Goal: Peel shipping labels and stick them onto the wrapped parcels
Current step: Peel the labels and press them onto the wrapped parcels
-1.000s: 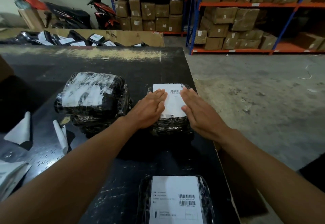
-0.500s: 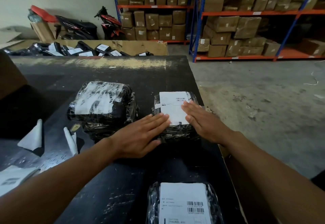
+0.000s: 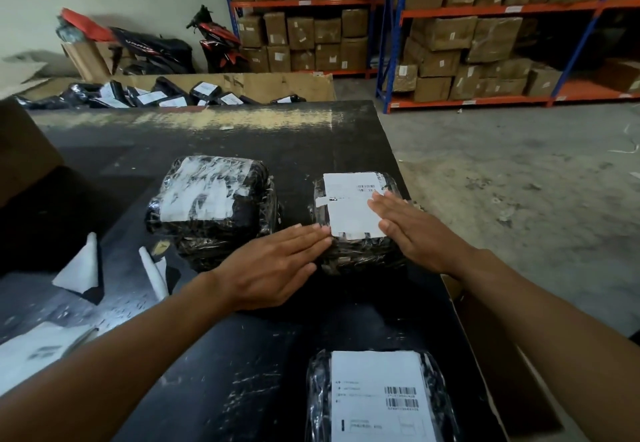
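Note:
A black plastic-wrapped parcel (image 3: 360, 251) sits on the dark table (image 3: 242, 355) near its right edge, with a white shipping label (image 3: 349, 204) stuck on top. My right hand (image 3: 412, 230) lies flat on the label's right side, fingers together. My left hand (image 3: 277, 265) lies flat at the parcel's near left corner, fingertips touching the label's lower left edge. A second wrapped parcel (image 3: 211, 206) with a crinkled white sheet under its film stands to the left. A third labelled parcel (image 3: 377, 396) lies at the near edge.
Peeled backing papers (image 3: 81, 266) (image 3: 154, 270) and a label sheet (image 3: 38, 348) lie on the table's left. A cardboard bin (image 3: 263, 86) of labelled parcels stands behind the table. An open carton (image 3: 502, 365) is at the right. Shelves of boxes (image 3: 450, 43) line the back.
My left hand has slid back off the label toward me to the parcel's near left corner. My right hand has slid down the label's right side. The camera view shifted slightly.

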A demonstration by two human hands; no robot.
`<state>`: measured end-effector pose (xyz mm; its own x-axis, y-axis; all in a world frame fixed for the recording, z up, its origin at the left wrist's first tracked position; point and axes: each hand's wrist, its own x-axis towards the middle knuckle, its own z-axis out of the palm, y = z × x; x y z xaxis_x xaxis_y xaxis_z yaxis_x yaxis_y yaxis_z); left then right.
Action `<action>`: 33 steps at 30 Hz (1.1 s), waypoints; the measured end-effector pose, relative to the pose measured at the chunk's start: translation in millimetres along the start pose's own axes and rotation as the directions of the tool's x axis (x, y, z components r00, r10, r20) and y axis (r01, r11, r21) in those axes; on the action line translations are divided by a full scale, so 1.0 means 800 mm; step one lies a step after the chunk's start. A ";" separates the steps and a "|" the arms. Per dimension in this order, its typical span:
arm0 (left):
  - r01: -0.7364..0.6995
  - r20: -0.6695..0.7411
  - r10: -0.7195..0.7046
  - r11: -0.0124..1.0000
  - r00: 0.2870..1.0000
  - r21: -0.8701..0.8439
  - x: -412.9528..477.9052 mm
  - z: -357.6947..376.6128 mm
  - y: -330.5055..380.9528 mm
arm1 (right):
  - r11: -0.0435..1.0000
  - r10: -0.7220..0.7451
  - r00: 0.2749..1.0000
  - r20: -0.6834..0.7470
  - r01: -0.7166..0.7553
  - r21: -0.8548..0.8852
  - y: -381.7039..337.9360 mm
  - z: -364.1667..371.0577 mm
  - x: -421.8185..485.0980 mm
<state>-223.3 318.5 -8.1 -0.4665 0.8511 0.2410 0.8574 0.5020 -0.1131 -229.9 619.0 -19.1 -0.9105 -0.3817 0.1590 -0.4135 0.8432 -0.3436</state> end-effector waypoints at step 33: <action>0.367 0.352 -0.296 0.917 0.888 -0.156 0.120 -0.052 -0.050 | 0.996 0.010 0.994 -0.108 0.000 0.089 0.002 0.007 0.006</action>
<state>-293.5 373.5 59.3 -0.7442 0.6616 -0.0921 0.6489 0.7487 0.1355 -235.2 616.3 -24.4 -0.9088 -0.3305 0.2545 -0.4121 0.8062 -0.4245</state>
